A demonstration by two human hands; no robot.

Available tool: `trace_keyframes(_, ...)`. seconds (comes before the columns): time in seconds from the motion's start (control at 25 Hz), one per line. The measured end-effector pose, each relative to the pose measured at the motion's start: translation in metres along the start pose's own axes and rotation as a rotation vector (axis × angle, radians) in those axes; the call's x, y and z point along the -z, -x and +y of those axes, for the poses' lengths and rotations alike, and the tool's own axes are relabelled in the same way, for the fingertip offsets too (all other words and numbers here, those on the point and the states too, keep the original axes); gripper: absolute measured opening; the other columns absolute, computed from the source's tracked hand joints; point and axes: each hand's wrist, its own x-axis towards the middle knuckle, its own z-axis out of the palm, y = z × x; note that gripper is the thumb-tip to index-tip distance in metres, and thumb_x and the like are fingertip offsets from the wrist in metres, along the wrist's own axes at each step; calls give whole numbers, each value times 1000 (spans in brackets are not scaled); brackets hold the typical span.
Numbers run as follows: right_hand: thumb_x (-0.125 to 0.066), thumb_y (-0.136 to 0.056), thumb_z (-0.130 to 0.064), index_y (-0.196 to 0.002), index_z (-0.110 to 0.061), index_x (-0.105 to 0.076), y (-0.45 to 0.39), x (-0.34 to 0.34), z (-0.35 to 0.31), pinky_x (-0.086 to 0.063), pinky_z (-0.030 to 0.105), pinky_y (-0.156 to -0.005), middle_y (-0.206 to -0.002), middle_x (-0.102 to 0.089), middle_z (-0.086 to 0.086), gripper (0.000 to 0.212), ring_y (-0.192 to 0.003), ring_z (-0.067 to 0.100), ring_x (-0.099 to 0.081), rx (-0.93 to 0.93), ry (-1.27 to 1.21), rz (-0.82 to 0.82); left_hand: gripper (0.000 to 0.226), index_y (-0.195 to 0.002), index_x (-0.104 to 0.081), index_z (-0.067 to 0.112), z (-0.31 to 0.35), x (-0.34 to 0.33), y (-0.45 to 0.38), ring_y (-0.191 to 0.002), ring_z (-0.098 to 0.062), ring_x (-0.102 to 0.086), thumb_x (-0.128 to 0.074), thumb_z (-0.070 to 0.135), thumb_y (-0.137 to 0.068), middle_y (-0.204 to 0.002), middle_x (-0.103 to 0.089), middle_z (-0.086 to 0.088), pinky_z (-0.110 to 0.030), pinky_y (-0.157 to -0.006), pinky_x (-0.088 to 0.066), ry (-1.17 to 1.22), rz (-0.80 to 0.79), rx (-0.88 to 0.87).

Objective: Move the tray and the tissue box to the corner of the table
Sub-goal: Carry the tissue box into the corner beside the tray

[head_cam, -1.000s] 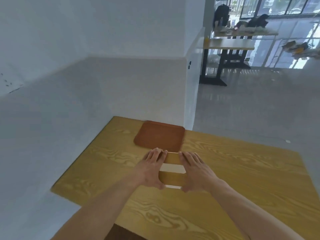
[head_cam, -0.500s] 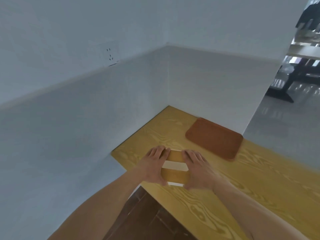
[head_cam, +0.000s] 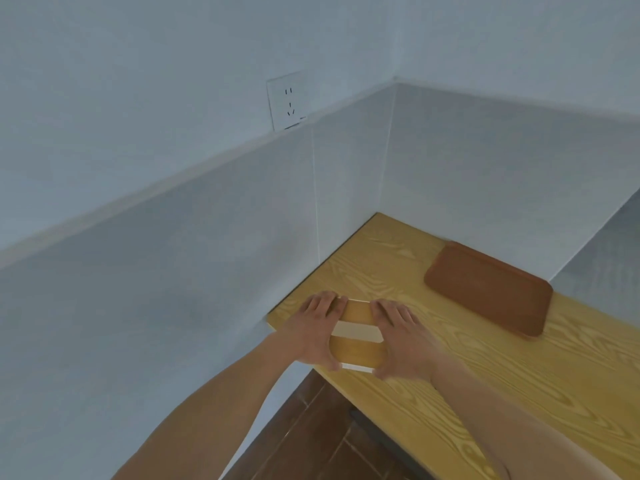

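Gripping tissue box (head_cam: 356, 336) both sides, hands hiding its ends.

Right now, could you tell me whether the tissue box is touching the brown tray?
Apart. The head view shows a clear strip of bare wooden table between the tissue box, held by both hands, and the brown tray.

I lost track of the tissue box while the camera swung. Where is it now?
In the head view the tissue box sits low and centre, clasped between the left hand and right hand near the table's left edge.
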Motion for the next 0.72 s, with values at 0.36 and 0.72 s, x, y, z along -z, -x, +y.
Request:
trace_keyframes(0.36,-72,-57,-62,-154,-13,-3,-48,-16,33,-11,38,-121,-159,-13,6,129,-145,27,-10,-122,-51,-35,133,-155,5,19,-30,-5,-73,-149,-28,-1,-76,64,-61,-161,-2,-6,-43,-122,-8,24,-93,-75)
trace_keyframes(0.72,-80,-59,-57,-155,-11,0,-108,-15,106,-9,39,-122,-161,-10,9,133,-147,28,-7,-218,-109,-83,133,-155,4,18,-33,13,-186,-149,-32,-6,-82,57,-62,-161,-3,-9,-46,-121,-16,-33,-224,-98)
